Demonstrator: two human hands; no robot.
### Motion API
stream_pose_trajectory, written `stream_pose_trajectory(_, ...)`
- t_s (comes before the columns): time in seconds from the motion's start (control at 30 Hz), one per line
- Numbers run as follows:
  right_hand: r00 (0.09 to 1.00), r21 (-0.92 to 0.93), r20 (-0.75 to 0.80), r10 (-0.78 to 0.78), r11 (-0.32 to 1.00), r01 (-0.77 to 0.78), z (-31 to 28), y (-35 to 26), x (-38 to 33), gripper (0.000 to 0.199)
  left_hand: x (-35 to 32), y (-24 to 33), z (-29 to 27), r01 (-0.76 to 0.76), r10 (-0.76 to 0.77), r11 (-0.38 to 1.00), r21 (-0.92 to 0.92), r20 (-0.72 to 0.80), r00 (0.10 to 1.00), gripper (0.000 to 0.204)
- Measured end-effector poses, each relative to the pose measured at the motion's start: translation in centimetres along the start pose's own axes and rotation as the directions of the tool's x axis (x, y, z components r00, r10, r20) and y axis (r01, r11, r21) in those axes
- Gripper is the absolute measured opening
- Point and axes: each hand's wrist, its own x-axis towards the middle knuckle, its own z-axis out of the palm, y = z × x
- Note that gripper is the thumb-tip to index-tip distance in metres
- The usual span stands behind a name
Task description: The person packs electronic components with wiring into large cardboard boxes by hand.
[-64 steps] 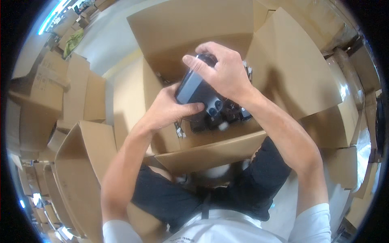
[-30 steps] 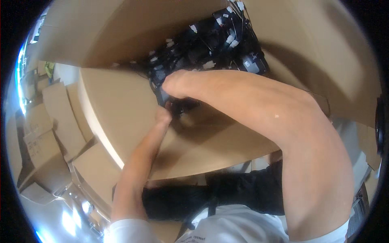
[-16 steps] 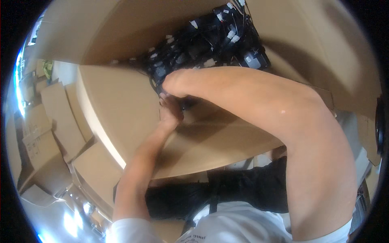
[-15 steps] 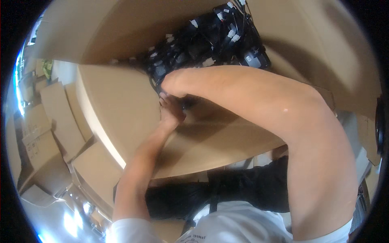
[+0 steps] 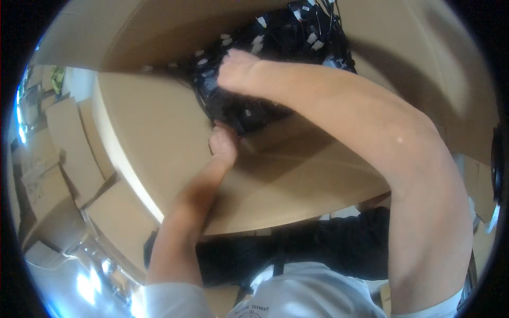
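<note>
Vs 0.5 s ago: our right hand [image 5: 238, 69] slides further over black devices [image 5: 297, 32] in cardboard box [image 5: 159, 138]; left hand [image 5: 222, 143] stays at pile edge. Both grips hidden, can't tell; packing ongoing imo.

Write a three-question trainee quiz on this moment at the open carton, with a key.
1. True or false: both hands reach into the large cardboard box.
2. Multiple choice: what fills the far part of the box? A) folded towels B) black devices with cables and small white tags C) glass jars
3. Fill in: the left hand touches the black items at the box's ______ inner wall.

Key
1. True: the left hand and the right hand are both inside, at the dark pile.
2. B
3. Left, as the person sees it. Whether either hand actually grips an item cannot be told, since the fingers are hidden among the black parts.
</note>
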Motion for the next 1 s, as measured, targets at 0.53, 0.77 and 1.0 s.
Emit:
stream_pose_trajectory(0.53,0.979,0.115,0.185,-0.090,0.991,0.069,-5.1,-3.9,-4.5,0.031,-11.9,-13.6,-22.8,-0.605,0.336,0.763,-0.228,-0.659,0.672,0.024)
stream_pose_trajectory(0.77,0.869,0.679,0.355,-0.344,0.734,0.014,-11.3,-14.9,-10.6,0.063,-33.2,-33.0,-16.6,-0.303,-0.493,0.661,-0.686,-0.702,0.514,0.039)
stream_pose_trajectory(1.0,0.921,0.481,0.213,-0.327,0.855,0.192,-11.8,-23.7,-10.6,0.046,-39.5,-45.5,17.0,0.180,-0.807,-0.174,-0.968,0.245,0.537,0.074)
